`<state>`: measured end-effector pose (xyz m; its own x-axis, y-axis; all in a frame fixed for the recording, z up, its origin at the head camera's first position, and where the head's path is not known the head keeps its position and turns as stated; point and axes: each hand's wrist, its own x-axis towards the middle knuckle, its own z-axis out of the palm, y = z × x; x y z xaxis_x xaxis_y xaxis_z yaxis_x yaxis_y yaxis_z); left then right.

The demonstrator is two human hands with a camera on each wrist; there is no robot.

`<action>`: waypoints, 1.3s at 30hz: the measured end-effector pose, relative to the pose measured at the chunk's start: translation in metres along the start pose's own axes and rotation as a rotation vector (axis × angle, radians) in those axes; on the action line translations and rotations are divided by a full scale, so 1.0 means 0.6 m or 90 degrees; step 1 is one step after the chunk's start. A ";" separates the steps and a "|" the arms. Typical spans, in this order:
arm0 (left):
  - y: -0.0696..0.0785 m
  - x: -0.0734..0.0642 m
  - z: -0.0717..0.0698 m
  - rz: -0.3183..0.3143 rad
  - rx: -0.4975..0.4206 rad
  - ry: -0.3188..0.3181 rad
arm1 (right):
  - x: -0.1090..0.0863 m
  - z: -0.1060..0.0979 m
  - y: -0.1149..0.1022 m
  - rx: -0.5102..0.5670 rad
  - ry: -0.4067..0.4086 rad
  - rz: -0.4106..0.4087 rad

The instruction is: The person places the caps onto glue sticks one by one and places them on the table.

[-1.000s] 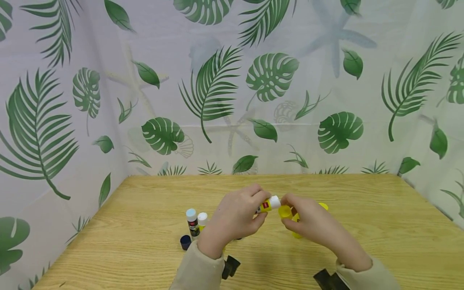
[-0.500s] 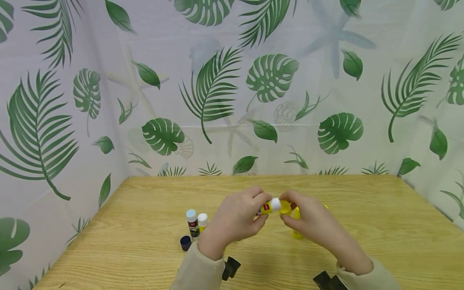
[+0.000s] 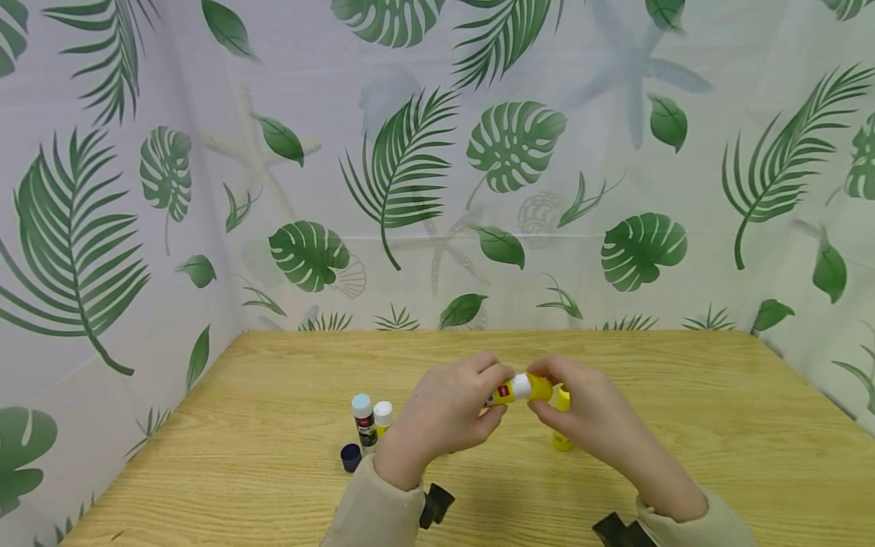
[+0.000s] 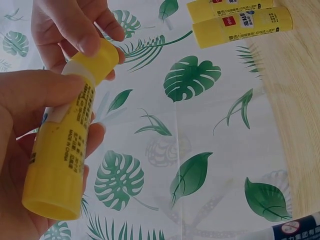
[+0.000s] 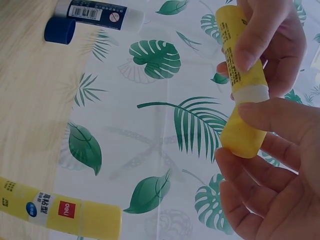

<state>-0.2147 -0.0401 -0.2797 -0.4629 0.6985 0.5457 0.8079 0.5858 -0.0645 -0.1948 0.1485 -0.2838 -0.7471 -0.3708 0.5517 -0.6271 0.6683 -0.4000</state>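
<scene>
"How are the hands?"

"Both busy. The left hand (image 3: 447, 404) has its fingers wrapped round the glue stick (image 3: 504, 391); the right hand (image 3: 591, 410) pinches the yellow cap (image 3: 541, 388), thumb on one side, fingertips on the other (its lower fingers curve loosely below, as the right wrist view shows)."

"And the stick itself?"

"Raised over the table (image 3: 273, 425), between the hands. Its long axis runs sideways from the left hand toward the right, with the white collar (image 3: 522, 386) at the right-hand end. So the right hand is nearer that end, and the left has the body."

"Is the cap in line with it?"

"I'd say that is what matters most. The cap meets the collar, but both wrist views show it bent slightly off the stick's axis. How much collar is inside it, I can't tell."

"What's further out?"

"A yellow stick (image 3: 563, 439) stands on the table just past the right hand's fingers; the left wrist view has another (image 4: 227, 7) beside it. Left of the left hand stand a dark stick (image 3: 366, 431) and a white-topped stick (image 3: 383, 414), with a navy cap (image 3: 351, 457) near them. Leaf-printed cloth (image 3: 410, 304) hangs behind."
</scene>
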 end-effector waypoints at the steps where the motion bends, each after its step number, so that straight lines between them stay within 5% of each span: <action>1: 0.000 0.000 0.000 0.000 -0.001 0.000 | 0.000 0.000 0.000 0.000 0.000 -0.001; 39: 0.002 0.000 0.002 0.015 -0.006 -0.005 | -0.001 -0.008 -0.004 -0.039 0.037 -0.052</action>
<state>-0.2142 -0.0392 -0.2808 -0.4460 0.7153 0.5379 0.8224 0.5648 -0.0692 -0.1917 0.1502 -0.2799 -0.6786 -0.3887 0.6233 -0.6695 0.6763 -0.3071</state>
